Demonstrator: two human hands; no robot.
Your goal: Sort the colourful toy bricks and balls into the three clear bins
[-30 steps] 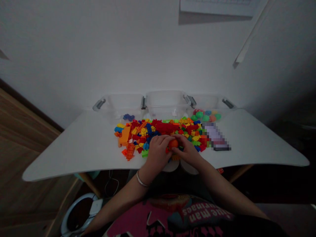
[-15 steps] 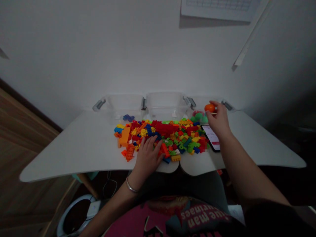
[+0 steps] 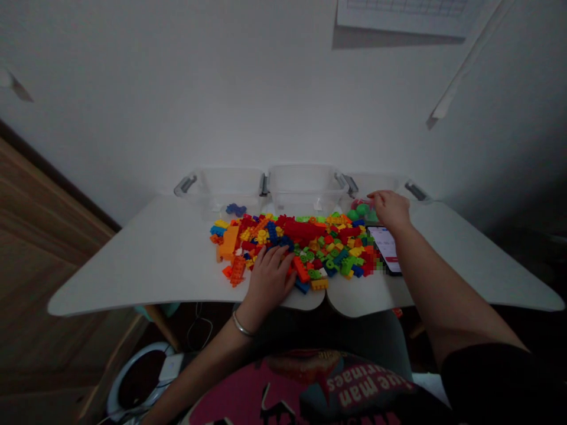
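The white table (image 3: 177,254) carries a heap of toy bricks (image 3: 305,236), behind which stands the right-hand clear plastic bin (image 3: 376,182) holding green balls. The left hand (image 3: 271,274) rests on the heap, fingers loosely spread; the right hand (image 3: 392,208) hangs over that bin, fingers bent, its grip impossible to tell. Beneath the right wrist lies a smartphone (image 3: 383,245); smaller are the green balls (image 3: 362,209), just beside the right fingertips in view.

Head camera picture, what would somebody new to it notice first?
Probably the bright heap of toy bricks across the middle of the white table, with the left hand at its near side. Behind the heap, three see-through bins stand in a row, and the right hand is at the rightmost bin, where round green pieces show.
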